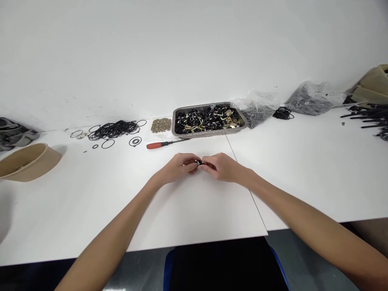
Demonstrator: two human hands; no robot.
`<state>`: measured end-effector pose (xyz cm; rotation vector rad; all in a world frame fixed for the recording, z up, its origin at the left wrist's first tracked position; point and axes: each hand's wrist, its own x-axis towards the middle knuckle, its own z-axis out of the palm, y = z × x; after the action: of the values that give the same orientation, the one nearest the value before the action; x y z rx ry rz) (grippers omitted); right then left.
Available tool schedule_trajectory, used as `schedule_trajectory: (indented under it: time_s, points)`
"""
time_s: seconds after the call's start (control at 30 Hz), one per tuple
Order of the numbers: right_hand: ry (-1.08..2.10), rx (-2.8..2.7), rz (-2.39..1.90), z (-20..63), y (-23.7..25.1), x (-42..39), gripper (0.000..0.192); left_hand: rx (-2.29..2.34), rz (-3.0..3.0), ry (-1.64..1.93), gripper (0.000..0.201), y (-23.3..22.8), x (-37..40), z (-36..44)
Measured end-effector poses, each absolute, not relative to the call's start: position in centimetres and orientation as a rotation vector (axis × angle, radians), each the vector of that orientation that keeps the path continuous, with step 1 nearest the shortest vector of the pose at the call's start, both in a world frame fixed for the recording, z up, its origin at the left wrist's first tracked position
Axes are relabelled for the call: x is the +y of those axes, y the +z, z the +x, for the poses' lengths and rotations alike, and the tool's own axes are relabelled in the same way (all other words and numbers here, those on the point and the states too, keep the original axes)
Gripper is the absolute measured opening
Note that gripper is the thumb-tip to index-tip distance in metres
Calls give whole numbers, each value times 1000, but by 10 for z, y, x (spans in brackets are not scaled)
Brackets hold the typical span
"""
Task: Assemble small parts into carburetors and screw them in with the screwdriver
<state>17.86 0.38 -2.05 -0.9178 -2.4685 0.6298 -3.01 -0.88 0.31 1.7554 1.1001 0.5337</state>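
My left hand (182,165) and my right hand (220,167) meet above the white table. Pinched between their fingertips is a small black part (199,163) with a bit of shiny metal on it. Both hands are closed on this part, and the fingers hide most of it, so its exact kind is unclear. Just behind the hands lies a screwdriver (155,145) with a red handle. Beyond it stands a metal tray (209,135) heaped with small black ring-like parts and brassy bolts.
Left of the tray lie small brass-coloured pieces (161,125) and a pile of black rubber rings (113,131). A tan bin (45,163) stands at far left. Clear plastic bags (313,98) of small parts and black rods (371,117) lie right. A seam crosses the tabletop (309,161).
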Motion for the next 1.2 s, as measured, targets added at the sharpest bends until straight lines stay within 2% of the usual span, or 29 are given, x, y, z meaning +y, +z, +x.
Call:
schedule_trajectory:
  time_s: [0.87,1.2]
  points:
    - [610,-2485,-953,179,-20,4,30,1128,1755,529,24,4,-9,-30]
    - [594,-2494,-992,180,-19,5,15,1101,1726,617,21,1,-9,-28]
